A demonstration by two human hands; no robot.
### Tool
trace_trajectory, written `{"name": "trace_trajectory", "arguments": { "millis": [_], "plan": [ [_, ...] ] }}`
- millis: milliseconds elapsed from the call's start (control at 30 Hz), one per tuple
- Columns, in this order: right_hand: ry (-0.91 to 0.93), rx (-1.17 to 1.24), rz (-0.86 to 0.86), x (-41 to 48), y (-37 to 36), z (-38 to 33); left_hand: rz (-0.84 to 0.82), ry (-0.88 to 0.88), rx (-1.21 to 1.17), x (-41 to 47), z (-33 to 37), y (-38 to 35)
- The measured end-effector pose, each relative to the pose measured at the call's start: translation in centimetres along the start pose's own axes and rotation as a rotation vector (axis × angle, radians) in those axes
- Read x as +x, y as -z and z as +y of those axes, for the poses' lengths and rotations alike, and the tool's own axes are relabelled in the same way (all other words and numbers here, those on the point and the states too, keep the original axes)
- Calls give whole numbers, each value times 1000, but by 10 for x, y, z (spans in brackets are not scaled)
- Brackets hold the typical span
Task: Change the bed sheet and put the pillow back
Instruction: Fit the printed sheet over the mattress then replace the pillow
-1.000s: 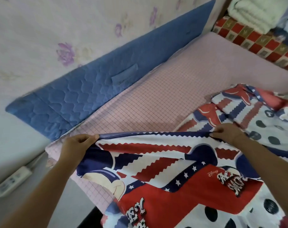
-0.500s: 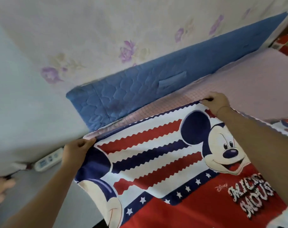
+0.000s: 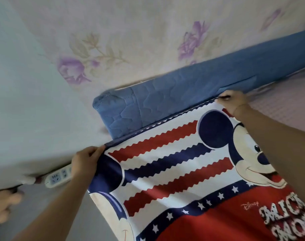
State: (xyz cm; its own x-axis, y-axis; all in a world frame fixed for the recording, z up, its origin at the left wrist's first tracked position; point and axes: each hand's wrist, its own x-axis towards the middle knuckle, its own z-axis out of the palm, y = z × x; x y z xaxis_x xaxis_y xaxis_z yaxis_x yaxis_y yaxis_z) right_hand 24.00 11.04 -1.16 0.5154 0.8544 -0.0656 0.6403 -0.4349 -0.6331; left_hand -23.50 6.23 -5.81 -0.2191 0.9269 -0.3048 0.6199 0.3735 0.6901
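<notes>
Left hand (image 3: 86,160) and right hand (image 3: 232,101) pinch bed sheet (image 3: 174,162) top hem, spread toward blue bolster (image 3: 165,105) at 12 o'clock. Risk: uneven pull skews hem; corner may slip.

The left forearm (image 3: 57,202) and right forearm (image 3: 273,136) are bare as far as they show, as are the left grip (image 3: 86,160) and right grip (image 3: 232,101). A thin line, band or crease, rings the right wrist (image 3: 240,106).

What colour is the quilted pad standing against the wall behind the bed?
Blue, with stitched quilting: the quilted pad shows best in the head view.
</notes>
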Motion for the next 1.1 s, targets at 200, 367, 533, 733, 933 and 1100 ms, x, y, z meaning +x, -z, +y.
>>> {"name": "trace_trajectory", "arguments": {
  "millis": [200,367,533,733,933,1100],
  "plan": [
    [-12,40,-125,-6,-45,21,-52,1,13,15,-33,-16],
    [-32,59,-240,-6,-60,42,-145,2,39,22,-38,-28],
    [-57,94,-187,-10,-41,47,-199,-29,81,12,-23,-31],
    [-174,-230,-139,-16,7,85,-249,8,184,7,-3,-30],
    [-386,-419,-200,-19,43,120,-350,-10,375,5,2,-27],
    [-358,-422,-224,-19,51,126,-338,22,187,2,-3,-28]
  ]
}}
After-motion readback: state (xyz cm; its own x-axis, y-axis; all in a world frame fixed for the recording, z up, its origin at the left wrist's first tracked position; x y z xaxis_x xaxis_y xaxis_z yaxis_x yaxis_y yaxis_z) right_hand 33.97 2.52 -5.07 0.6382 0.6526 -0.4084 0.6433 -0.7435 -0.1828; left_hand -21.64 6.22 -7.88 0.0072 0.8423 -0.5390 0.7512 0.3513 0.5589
